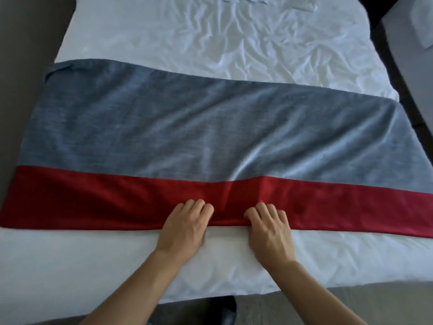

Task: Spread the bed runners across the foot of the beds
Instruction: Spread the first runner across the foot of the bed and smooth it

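A bed runner (187, 127), grey with a red band along its near edge, lies across the foot of a white bed (210, 43). It reaches both sides of the mattress, and its far edge slants down to the right. My left hand (185, 227) and my right hand (269, 228) sit side by side at the middle of the red band. Each one pinches the near hem with curled fingers. The cloth bunches into a small ridge between the two hands. A strip of white sheet shows between the runner and the foot edge.
The white sheet beyond the runner is heavily wrinkled. A second bed with a white folded cloth (424, 26) shows at the top right, across a dark gap (407, 73). Grey-brown carpet (21, 43) runs along the left side and below the foot edge.
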Available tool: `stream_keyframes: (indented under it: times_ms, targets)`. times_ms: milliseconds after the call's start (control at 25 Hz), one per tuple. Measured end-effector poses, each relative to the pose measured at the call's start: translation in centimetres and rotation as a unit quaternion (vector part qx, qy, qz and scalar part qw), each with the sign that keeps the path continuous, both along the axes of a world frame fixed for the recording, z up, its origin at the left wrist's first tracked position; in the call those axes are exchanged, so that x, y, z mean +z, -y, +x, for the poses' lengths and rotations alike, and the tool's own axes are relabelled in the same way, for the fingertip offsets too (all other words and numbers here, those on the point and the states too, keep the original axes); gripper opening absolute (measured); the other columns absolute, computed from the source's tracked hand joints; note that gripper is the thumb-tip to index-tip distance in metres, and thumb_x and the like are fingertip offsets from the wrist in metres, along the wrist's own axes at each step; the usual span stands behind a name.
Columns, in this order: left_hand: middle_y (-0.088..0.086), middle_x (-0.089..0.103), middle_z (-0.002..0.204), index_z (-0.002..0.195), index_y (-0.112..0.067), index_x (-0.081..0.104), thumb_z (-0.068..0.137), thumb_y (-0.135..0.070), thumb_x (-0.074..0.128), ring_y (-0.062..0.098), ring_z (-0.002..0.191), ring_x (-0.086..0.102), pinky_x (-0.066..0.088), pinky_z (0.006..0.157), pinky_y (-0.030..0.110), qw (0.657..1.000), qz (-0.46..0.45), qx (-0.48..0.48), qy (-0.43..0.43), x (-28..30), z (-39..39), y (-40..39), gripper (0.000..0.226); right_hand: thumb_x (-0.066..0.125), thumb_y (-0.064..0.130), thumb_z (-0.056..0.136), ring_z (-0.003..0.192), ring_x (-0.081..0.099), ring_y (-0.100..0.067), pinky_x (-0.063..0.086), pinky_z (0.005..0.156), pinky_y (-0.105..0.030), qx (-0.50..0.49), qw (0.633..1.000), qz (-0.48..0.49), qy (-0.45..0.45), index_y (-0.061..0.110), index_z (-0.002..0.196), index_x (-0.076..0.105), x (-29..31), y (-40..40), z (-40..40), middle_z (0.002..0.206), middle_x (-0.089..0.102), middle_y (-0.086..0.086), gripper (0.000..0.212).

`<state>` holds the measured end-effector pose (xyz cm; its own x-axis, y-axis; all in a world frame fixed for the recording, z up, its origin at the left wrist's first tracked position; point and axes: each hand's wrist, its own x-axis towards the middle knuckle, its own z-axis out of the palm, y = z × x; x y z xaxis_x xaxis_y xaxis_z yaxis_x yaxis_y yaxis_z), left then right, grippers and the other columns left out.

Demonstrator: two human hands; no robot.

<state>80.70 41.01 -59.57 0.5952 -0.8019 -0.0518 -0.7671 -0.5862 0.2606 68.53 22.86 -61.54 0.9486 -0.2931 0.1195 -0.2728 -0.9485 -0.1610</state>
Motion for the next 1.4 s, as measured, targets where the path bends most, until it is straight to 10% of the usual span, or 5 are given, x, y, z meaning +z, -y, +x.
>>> stream_keyframes:
  times_ms: [720,1120,1400]
  targets:
    - [0.002,0.051,0.084,0.092,-0.018,0.055,0.070,0.002,0.059,0.024,0.074,0.052,0.043,0.060,0.036,0.996,0.019,-0.084,0.007,-1.8,-9.1,18.1,0.031,0.063,0.004,0.079,0.089,0.058,-0.031,0.042,0.085,-0.044,-0.089,0.993,-0.063,-0.035,0.016,0.097,0.066,-0.9,14.1,-9.4,0.094,0.060,-0.004,0.022]
    - [0.001,0.048,0.079,0.087,-0.018,0.053,0.074,0.003,0.052,0.021,0.069,0.048,0.043,0.060,0.034,0.993,-0.002,-0.114,-0.028,-2.1,-10.6,18.9,0.025,0.042,0.006,0.078,0.081,0.056,-0.032,0.043,0.069,-0.043,-0.146,0.987,-0.056,-0.037,0.013,0.089,0.065,-0.7,17.1,-12.3,0.087,0.057,-0.005,0.026]
    - [-0.001,0.048,0.079,0.088,-0.019,0.054,0.076,0.001,0.054,0.019,0.068,0.048,0.045,0.060,0.033,0.991,-0.020,-0.124,-0.048,-2.8,-10.0,17.9,0.023,0.060,0.000,0.073,0.089,0.054,-0.034,0.043,0.077,-0.047,-0.278,0.956,-0.039,-0.079,0.011,0.107,0.060,0.3,18.3,-11.6,0.097,0.058,-0.010,0.037]
